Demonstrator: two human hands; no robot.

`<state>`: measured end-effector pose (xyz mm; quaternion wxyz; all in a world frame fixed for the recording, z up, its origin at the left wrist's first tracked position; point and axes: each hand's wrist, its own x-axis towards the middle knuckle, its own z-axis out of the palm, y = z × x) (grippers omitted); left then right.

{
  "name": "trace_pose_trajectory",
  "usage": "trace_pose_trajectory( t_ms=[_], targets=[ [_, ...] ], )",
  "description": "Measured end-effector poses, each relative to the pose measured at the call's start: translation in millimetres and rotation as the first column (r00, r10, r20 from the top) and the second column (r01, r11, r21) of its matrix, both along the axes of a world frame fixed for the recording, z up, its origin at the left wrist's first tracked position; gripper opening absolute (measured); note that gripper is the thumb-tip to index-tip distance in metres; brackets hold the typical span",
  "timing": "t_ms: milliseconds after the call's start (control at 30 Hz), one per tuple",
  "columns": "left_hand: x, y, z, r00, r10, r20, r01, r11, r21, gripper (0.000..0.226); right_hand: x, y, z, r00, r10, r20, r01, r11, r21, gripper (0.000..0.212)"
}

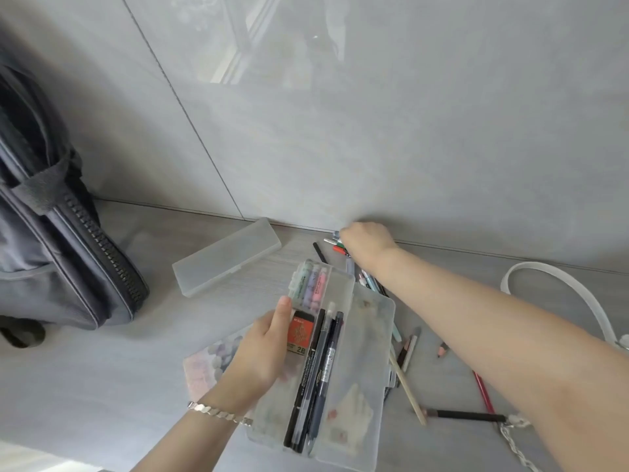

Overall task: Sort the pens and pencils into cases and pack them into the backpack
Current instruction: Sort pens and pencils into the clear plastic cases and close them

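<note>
While the left hand (262, 352) held the open clear case (326, 366) by its near edge, thumb clamped on the rim, three dark pens (316, 379) lay lengthwise inside, beside an orange eraser box (299, 332) and pastel highlighters (311, 281). The right hand (366, 238) reached to the loose pens (337, 245) by the wall; whether its grip had closed on one I could not tell. A shut frosted case (226, 257) lay on the grey surface (136, 369), the grey backpack (51, 240) standing at the left.
</note>
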<state>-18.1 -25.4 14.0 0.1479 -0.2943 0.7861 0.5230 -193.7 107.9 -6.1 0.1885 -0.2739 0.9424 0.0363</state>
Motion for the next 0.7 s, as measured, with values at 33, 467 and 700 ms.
trace_pose_trajectory(
  t_ms=[33,467,700],
  targets=[
    [-0.6,-2.9,-0.7,1.000,-0.007,0.002,0.007,1.000,-0.002,0.060,-1.6,-3.0,-2.4,0.999,0.032,-0.020,-0.031,0.998,0.056,0.027],
    [-1.3,-22.0,-9.7,0.998,0.029,0.058,-0.031,0.999,0.038,0.056,0.5,3.2,-37.9,0.938,-0.344,0.051,0.338,0.936,0.100,0.036],
    [3.3,-38.7,-4.8,0.992,0.111,0.057,-0.112,0.993,0.026,0.058,3.8,30.8,-29.5,0.959,-0.281,0.033,0.279,0.959,0.041,0.033]
  ],
)
